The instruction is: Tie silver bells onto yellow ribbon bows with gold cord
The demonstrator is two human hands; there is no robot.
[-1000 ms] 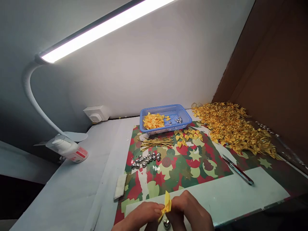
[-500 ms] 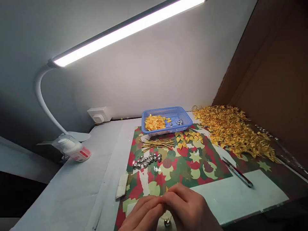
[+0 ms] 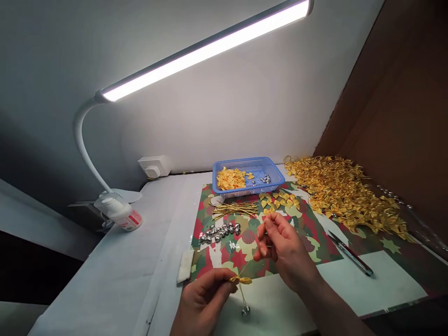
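My left hand (image 3: 206, 301) pinches a small yellow ribbon bow (image 3: 242, 280) low in the view. Two thin cords drop from the bow to a silver jingle bell (image 3: 245, 310), which hangs over the pale board (image 3: 276, 303). From the bow a fine gold cord (image 3: 245, 267) runs up and right to my right hand (image 3: 280, 240). Thumb and forefinger of that hand are pressed together on the cord; its tip is hidden. Several loose bells (image 3: 219, 232) lie on the camouflage-patterned mat (image 3: 241, 259), beside a bundle of gold cords (image 3: 236, 210) and scattered bows (image 3: 278, 200).
A blue basket (image 3: 248, 190) at the back holds yellow bows and bells. To the right stand a heap of finished-looking bows (image 3: 346, 193) and tweezers (image 3: 352, 254). On the left are a pump bottle (image 3: 122, 213) and a lamp (image 3: 86, 149); a white block (image 3: 185, 266) lies by the mat.
My hands, earlier close together at the bottom edge, have moved apart. The right rose up and to the right, and the bow in my left hand came into view. The camera view shifted slightly.
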